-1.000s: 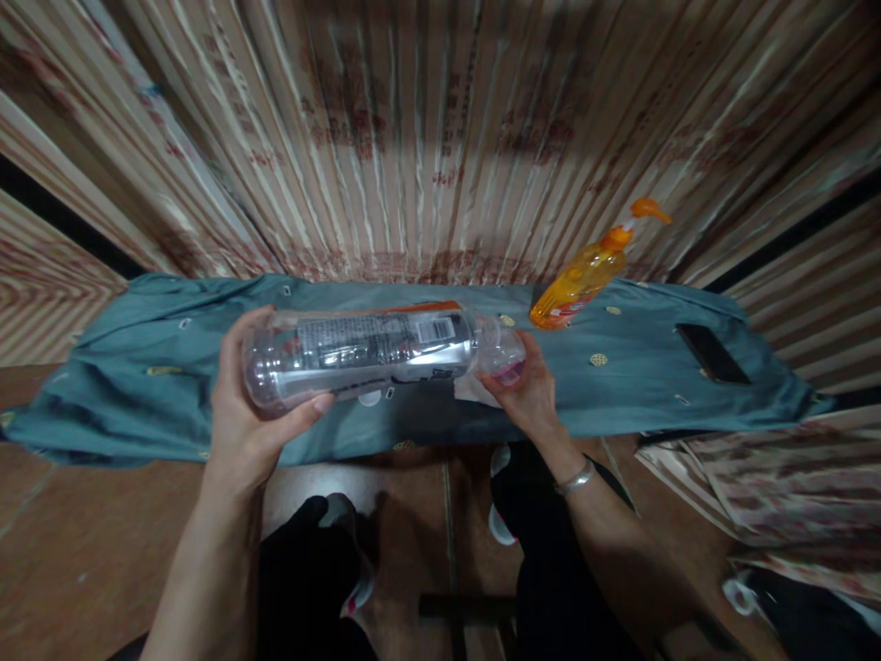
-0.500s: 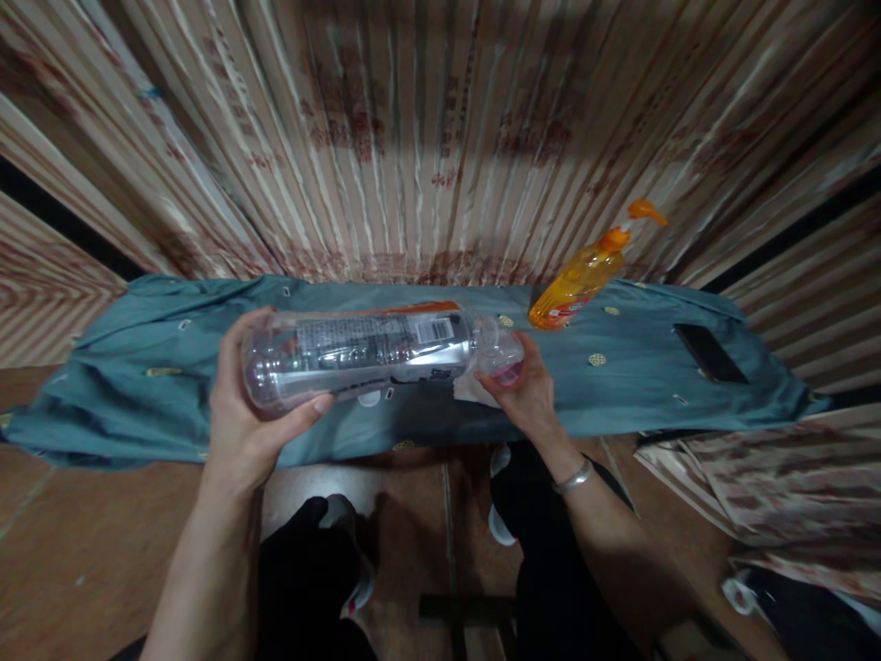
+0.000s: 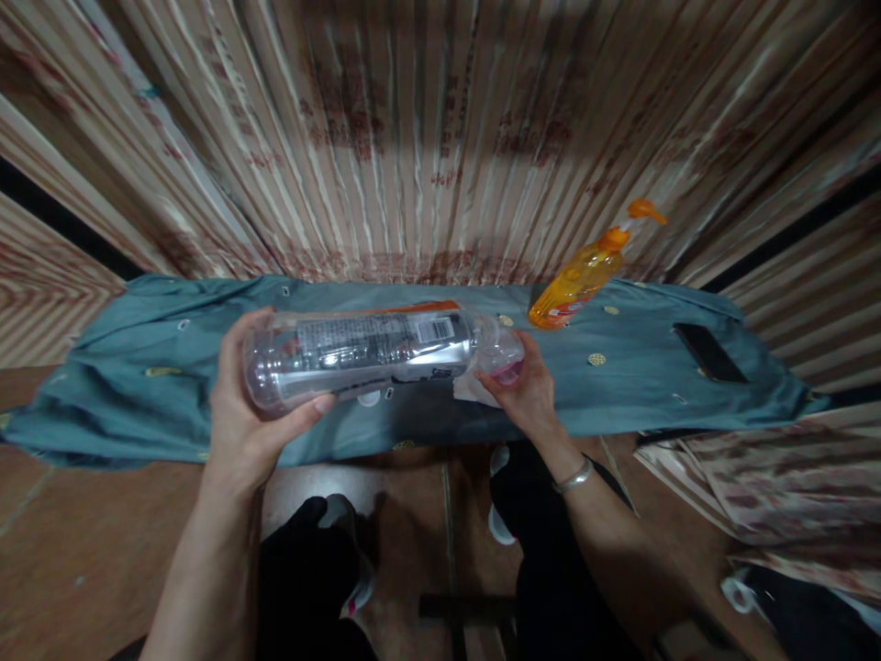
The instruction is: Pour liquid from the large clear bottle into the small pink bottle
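A large clear plastic bottle (image 3: 364,358) with a silver printed label and a barcode lies level in the air above the cloth. My left hand (image 3: 240,413) is wrapped around its base, the thumb along the near side. At the neck end, my right hand (image 3: 527,381) is closed on a small clear container (image 3: 506,353) with something pink in it, held against the bottle's mouth. Its exact kind I cannot make out. A piece of white paper or tissue (image 3: 472,387) shows beneath it. Part of a white round thing (image 3: 369,398) peeks out below the bottle.
A teal patterned cloth (image 3: 640,386) covers the narrow table. An orange pump bottle (image 3: 578,280) stands behind my right hand, and a black phone (image 3: 708,352) lies further right. An orange object (image 3: 440,306) is mostly hidden behind the clear bottle. A striped curtain (image 3: 413,138) hangs behind.
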A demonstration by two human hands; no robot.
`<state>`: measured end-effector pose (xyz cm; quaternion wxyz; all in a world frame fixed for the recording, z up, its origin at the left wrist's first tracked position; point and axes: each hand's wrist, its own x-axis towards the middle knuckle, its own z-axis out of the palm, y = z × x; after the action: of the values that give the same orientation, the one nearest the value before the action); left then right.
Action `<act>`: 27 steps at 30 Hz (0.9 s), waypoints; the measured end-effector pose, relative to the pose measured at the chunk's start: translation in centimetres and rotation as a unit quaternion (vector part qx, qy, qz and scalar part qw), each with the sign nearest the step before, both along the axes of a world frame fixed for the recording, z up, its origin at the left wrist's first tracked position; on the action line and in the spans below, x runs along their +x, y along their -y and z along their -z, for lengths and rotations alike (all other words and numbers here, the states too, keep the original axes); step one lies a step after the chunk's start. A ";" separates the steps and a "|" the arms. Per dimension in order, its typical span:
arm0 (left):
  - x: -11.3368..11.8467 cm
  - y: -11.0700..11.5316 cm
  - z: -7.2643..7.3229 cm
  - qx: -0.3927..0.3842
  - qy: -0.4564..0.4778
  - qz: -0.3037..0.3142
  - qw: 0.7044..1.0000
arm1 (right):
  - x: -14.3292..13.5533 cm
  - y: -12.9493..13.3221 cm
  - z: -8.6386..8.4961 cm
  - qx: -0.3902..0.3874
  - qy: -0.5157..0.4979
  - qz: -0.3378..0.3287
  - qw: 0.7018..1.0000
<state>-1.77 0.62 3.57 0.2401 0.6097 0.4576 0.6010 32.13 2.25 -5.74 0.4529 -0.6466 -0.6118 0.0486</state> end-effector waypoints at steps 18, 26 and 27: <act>0.3 -0.1 0.2 0.004 -0.002 0.005 1.000 | -0.1 0.0 -0.2 0.005 -0.007 0.009 1.000; 0.3 -0.1 0.5 -0.023 0.018 0.002 1.000 | -0.2 0.1 -0.6 -0.011 -0.023 0.008 1.000; 0.3 -0.2 0.5 -0.018 0.018 0.002 1.000 | -0.2 0.1 -0.7 -0.010 -0.025 0.006 1.000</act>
<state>-1.43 0.79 3.11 0.2606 0.5955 0.4624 0.6031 31.94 2.13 -5.06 0.4614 -0.6537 -0.5959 0.0679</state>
